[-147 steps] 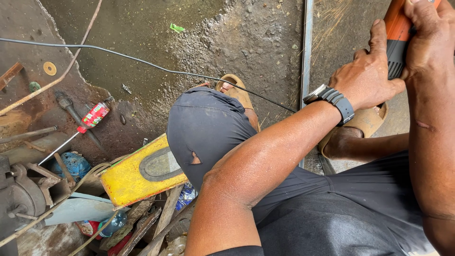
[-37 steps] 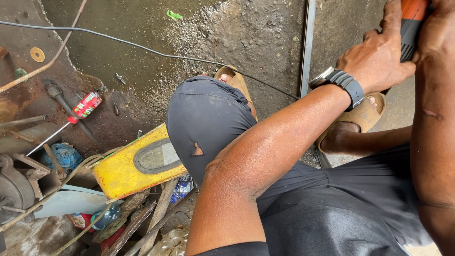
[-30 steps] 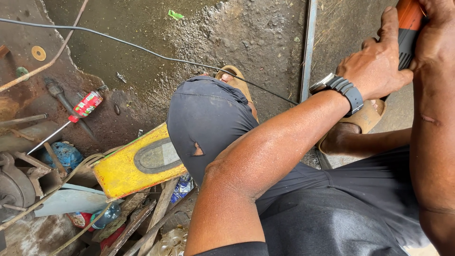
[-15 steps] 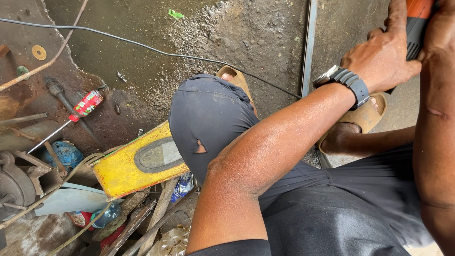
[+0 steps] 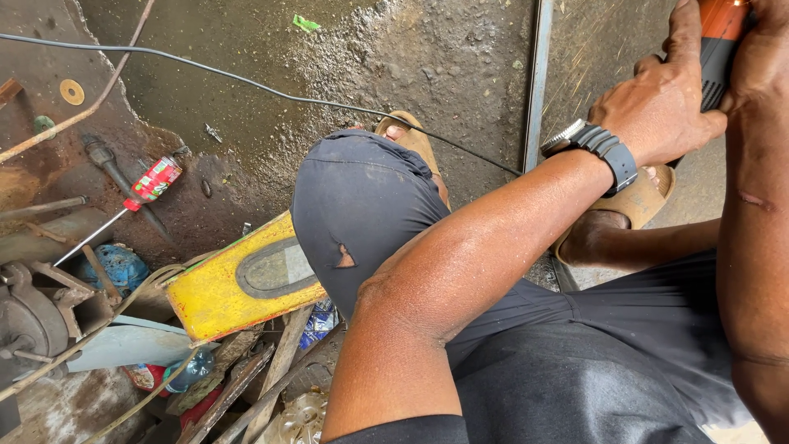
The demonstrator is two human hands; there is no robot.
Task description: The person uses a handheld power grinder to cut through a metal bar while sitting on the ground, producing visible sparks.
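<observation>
An orange and black angle grinder [image 5: 717, 45] is at the top right, mostly past the frame edge. My left hand [image 5: 657, 107], with a black watch [image 5: 598, 148] on the wrist, is wrapped around its body. My right hand [image 5: 760, 29] lies over the tool from the right; only its wrist and heel show. Just left of the hands a thin grey metal bar [image 5: 538, 90] runs up the concrete floor, with faint sparks beside it. My bent knee in dark shorts [image 5: 362, 205] fills the middle.
A black cable [image 5: 246, 80] crosses the floor toward the bar. My feet are in tan sandals [image 5: 637, 197]. At the left lie a yellow container [image 5: 238, 288], a red-handled tool [image 5: 154, 181], wood strips, metal scrap and a grey machine part [image 5: 29, 316].
Both hands stay on the grinder and have shifted slightly up and to the right in view. The rest of the scene is the same.
</observation>
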